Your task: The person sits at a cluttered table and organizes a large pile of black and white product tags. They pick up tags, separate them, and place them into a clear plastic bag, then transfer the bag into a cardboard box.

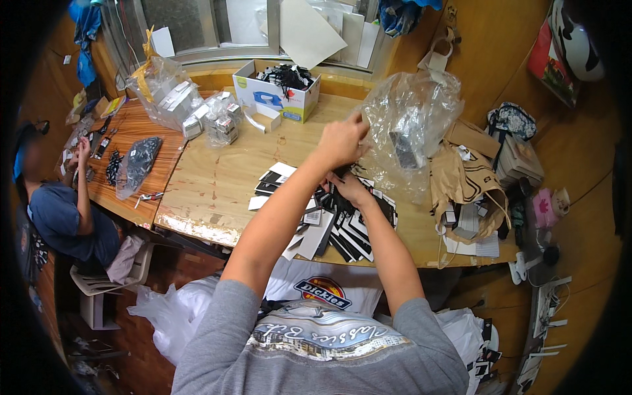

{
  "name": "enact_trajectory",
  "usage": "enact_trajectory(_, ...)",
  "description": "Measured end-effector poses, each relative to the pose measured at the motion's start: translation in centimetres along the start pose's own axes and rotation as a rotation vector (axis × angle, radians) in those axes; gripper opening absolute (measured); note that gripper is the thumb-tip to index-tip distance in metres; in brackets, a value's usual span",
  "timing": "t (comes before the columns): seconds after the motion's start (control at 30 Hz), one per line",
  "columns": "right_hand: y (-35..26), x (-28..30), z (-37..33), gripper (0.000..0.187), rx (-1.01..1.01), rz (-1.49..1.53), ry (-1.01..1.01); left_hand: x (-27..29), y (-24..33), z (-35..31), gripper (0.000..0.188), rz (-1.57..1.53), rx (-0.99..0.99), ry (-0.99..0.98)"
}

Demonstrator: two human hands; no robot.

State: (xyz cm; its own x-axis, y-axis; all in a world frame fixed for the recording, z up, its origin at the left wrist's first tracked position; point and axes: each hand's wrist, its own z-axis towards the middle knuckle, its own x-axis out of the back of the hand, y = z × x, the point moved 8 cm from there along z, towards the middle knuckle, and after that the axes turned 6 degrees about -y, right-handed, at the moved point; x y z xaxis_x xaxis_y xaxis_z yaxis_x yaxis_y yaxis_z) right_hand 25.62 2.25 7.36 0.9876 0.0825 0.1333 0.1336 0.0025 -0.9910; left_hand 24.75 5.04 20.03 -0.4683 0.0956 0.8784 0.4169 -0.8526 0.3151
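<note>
A loose pile of black and white hang tags (322,227) with black cords lies on the table in front of me. My left hand (342,141) is raised over the far side of the pile, its fingers curled closed beside a clear plastic bag (405,99). Whatever the left fingers hold is hidden from this side. Just below it, my right hand (350,189) reaches into the top of the pile, its fingers bent around dark tags and cords. Inside the clear bag, a dark bundle (405,150) shows through.
An open carton (280,99) full of black cords stands at the back, beside a small white box (263,120) and bagged white boxes (224,125). A brown paper bag (467,178) stands at right. Another person (72,210) sits at left near a bag of dark items (139,164).
</note>
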Motion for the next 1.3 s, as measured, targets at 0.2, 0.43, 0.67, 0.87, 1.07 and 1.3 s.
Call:
enact_trajectory(0.2, 0.4, 0.1, 0.4, 0.025, 0.051, 0.172, -0.047, 3.8, -6.8, -0.8, 0.031, -0.352, 0.044, 0.609)
enact_trajectory(0.43, 0.1, 1.5, 0.1, 0.026, 0.123, 0.234, 0.201, -6.6, -8.1, -10.5, 0.026, -0.989, 0.401, 0.453)
enact_trajectory(0.67, -4.1, -0.4, -0.1, 0.032, 0.258, 0.089, 0.043, -4.8, -5.0, -12.0, 0.032, -0.781, 0.205, 0.659)
enact_trajectory(0.87, -4.0, 0.5, 0.0, 0.035, 0.138, 0.190, 0.006, -3.4, -4.6, -11.4, 0.011, -0.657, 0.222, 0.581)
enact_trajectory(1.07, -2.2, 1.2, 0.7, 0.034, 0.108, 0.465, 0.052, -2.6, -5.0, -10.6, 0.021, -0.777, 0.256, 0.539)
enact_trajectory(1.3, -3.0, 0.1, 0.5, 0.039, 0.112, 0.377, 0.033, -2.8, -4.9, -10.7, 0.020, -0.735, 0.253, 0.489)
